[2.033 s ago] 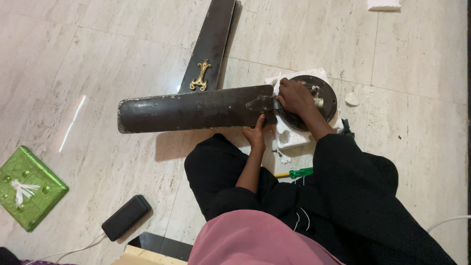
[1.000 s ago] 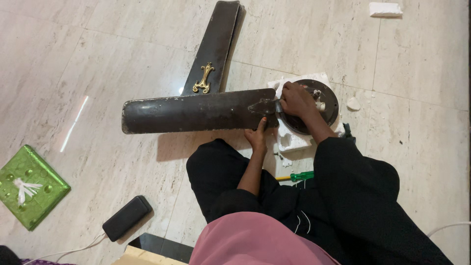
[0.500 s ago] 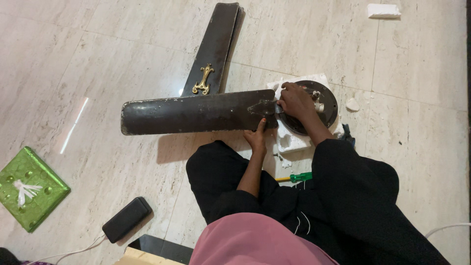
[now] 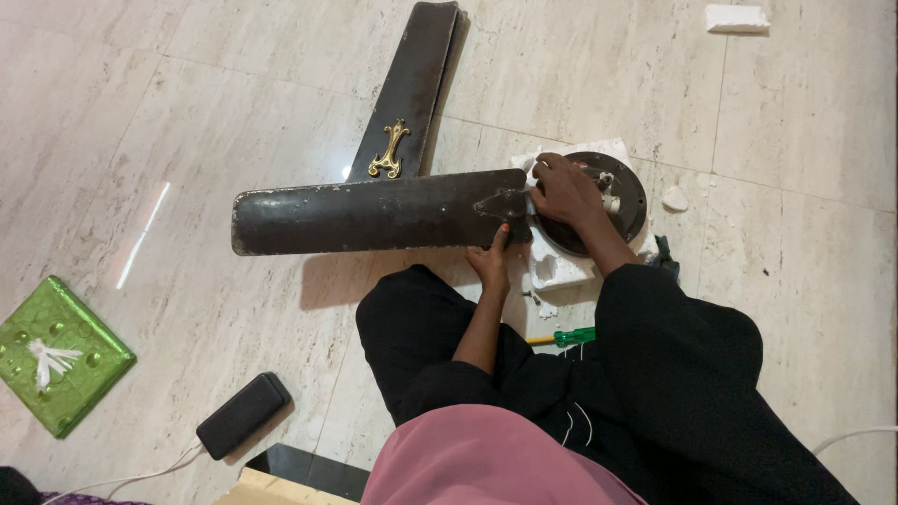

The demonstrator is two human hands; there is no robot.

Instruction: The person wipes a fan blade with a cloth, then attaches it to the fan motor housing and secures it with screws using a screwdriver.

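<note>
Lying flat on pale tiled floor (image 4: 187,103): dark fan blade (image 4: 365,217), inner end meeting round motor hub (image 4: 625,192) on white foam block (image 4: 559,266). Second blade (image 4: 410,84) behind, gold bracket (image 4: 387,150) on it. Left hand (image 4: 490,262) grips blade's near edge. Right hand (image 4: 564,192) closed at blade-hub joint; what it pinches, cannot tell. Green-handled screwdriver (image 4: 569,336) beside knee.

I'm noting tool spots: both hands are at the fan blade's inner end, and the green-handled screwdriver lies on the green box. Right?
Not quite. In the head view the screwdriver lies on the floor by the person's leg, far from the green box. Left hand and right hand are at the fan blade.
</note>
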